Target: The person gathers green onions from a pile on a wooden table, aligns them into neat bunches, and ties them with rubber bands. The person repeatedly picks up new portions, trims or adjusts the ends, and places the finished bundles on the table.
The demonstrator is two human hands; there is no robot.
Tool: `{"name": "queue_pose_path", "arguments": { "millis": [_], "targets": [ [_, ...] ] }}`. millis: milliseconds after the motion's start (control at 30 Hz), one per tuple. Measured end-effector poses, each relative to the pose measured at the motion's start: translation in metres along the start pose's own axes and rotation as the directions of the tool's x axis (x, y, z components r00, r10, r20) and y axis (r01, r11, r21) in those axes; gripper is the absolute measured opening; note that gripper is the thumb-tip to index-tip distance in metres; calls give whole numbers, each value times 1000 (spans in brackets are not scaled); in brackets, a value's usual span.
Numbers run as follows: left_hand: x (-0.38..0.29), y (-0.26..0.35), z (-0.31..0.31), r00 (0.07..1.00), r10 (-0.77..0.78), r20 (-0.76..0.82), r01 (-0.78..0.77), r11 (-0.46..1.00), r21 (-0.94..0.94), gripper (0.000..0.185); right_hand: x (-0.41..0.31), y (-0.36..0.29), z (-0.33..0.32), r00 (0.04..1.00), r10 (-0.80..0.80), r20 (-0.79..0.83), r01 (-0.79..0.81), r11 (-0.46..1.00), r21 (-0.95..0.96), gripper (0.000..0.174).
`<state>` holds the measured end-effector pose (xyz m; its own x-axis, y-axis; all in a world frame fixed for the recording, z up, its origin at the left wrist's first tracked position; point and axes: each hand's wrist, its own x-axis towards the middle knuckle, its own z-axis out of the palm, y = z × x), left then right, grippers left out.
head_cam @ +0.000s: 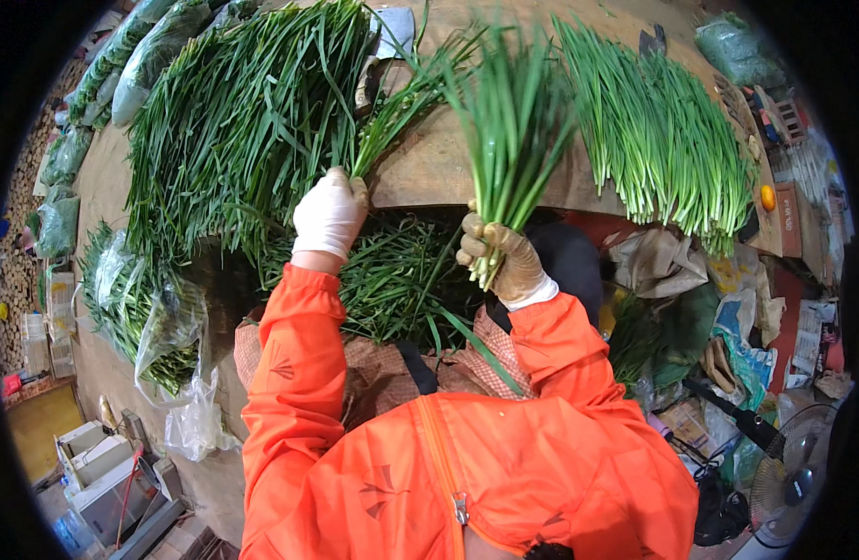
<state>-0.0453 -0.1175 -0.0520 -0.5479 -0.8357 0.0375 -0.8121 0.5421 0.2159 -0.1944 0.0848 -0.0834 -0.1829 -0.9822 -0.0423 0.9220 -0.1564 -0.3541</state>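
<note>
My right hand (512, 257), in a stained glove, grips a bunch of garlic chives (505, 150) low on its pale stems. The leaves fan upward and their tips are blurred. In its white glove, my left hand (329, 215) is closed around the lower end of a thinner bunch of green stalks (400, 115), which slants up to the right over the wooden table (419, 175). Left of that lies a big heap of loose garlic chives (240, 133). A neater row of chives (653, 133), white ends towards me, covers the table's right side.
Loose green leaves (394, 287) fill my lap over a checked cloth (380, 371). A plastic bag of greens (153, 322) stands at the left, with bagged greens (160, 59) farther back. An electric fan (793, 476) is at lower right. A cloth (393, 31) lies at the table's back.
</note>
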Motion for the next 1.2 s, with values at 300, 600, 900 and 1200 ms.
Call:
{"name": "queue_pose_path", "arguments": {
  "millis": [300, 600, 900, 1200],
  "targets": [
    [-38, -41, -13, 874, 64, 482, 485, -191, -853, 18, 5, -3, -13, 991, -12, -135, 28, 993, 118, 38],
    [-15, -9, -5, 963, 33, 269, 247, 296, -923, 18, 6, 3, -18, 974, 43, -224, -31, 998, 58, 37],
    [20, 21, 11, 990, 81, 115, -89, 993, 74, 20, 6, 2, -21, 981, 13, -192, -3, 999, 52, 38],
    [-66, -39, -26, 890, 116, 441, 406, 238, -882, 22, -3, -13, 7, 946, -70, -315, 5, 979, -203, 29]
  ]
}}
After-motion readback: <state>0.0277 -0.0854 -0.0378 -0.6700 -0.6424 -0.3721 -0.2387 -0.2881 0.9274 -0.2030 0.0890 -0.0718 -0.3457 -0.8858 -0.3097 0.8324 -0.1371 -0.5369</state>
